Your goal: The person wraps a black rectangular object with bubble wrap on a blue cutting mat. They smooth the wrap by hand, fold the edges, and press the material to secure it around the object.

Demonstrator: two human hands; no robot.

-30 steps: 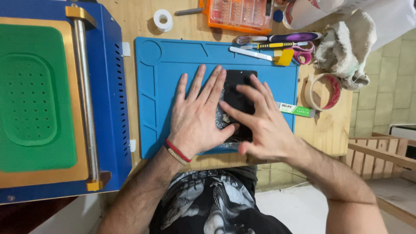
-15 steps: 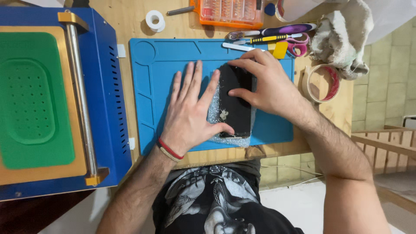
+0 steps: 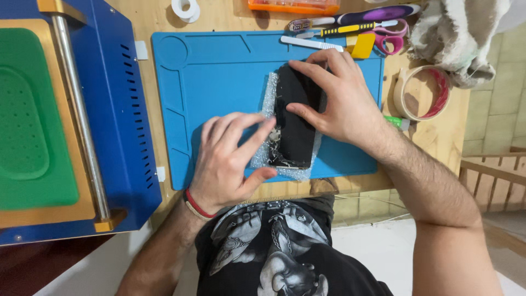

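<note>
The black phone point(image 3: 296, 118) lies flat on a scrap of bubble wrap point(image 3: 267, 148) in the middle of the blue work mat point(image 3: 219, 77), its lower glass visibly cracked. It looks thin, stiff and light, but brittle; I'd say the long edges are the safest place to hold it, away from the broken corner. The right hand point(image 3: 342, 101) rests on its upper half, fingers spread, pinning it. The left hand point(image 3: 227, 159) is half curled, fingertips at the lower left edge, thumb below. The mat looks grippy. The wooden bench point(image 3: 433, 134) is crowded with tape rolls, scissors and a blue machine point(image 3: 109, 109).
</note>
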